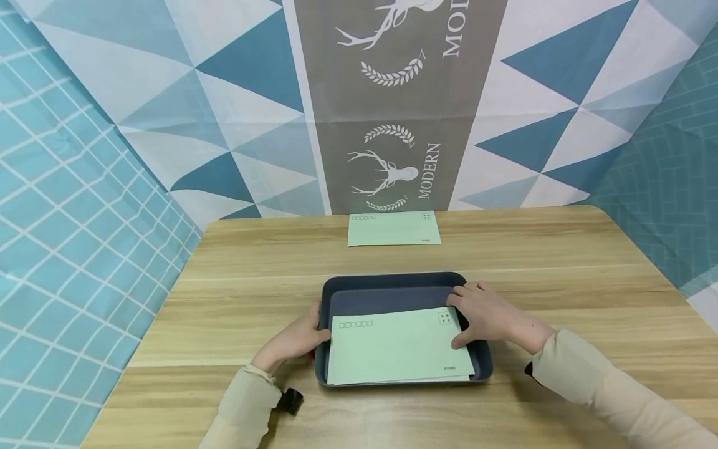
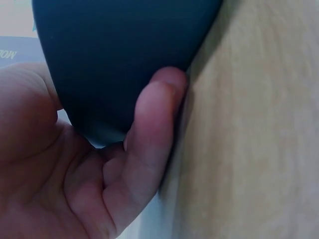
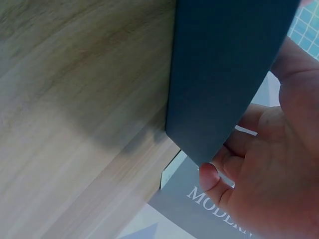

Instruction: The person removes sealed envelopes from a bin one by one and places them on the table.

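A dark blue-grey tray stands on the wooden table, with light green envelopes in its front part; a paper edge shows beneath the top one. My left hand grips the tray's left side, thumb at the rim, and in the left wrist view fingers curl against its outer wall and lower edge. My right hand reaches over the right rim. Its thumb lies over the top envelope's right edge and its fingertips are by the far right corner. The right wrist view partly hides those fingers behind the tray wall.
Another light green envelope lies at the table's back edge, behind the tray. A patterned cloth hangs beyond the wooden table. A small black device sits by the left wrist.
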Demonstrator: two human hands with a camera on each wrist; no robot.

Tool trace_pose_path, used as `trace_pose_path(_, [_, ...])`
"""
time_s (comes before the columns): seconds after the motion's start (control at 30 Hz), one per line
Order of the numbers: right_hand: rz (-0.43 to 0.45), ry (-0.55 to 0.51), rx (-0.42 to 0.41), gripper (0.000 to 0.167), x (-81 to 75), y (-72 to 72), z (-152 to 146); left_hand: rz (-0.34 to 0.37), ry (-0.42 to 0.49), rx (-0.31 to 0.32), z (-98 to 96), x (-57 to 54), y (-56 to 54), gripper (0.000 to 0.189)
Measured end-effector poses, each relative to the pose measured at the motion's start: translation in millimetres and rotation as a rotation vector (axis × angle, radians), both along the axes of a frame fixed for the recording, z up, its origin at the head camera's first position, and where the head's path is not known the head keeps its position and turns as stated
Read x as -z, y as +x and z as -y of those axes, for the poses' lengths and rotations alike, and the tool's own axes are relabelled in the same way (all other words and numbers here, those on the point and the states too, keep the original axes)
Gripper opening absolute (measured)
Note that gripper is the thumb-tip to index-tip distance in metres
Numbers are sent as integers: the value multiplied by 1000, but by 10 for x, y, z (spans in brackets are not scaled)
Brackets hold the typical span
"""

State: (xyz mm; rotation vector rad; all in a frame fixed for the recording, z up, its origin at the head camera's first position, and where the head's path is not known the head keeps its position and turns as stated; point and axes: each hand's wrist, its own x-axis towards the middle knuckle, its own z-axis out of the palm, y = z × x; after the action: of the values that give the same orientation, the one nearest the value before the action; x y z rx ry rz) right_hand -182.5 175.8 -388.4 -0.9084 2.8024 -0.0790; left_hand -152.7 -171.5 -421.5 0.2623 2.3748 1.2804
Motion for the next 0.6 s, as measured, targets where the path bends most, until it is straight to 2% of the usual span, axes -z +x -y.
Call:
trace_pose_path(0.13, [-6, -12, 6, 67, 0, -10, 4, 5, 1, -3, 3, 5, -7, 60])
trace_pose_path(0.4, [-64, -117, 31, 47, 17, -9, -5, 12, 1, -10, -3, -7, -8, 61])
trace_pose_path(0.6, [-79, -166, 23, 42, -8, -17, 10, 6, 6, -23, -7, 17, -13, 61])
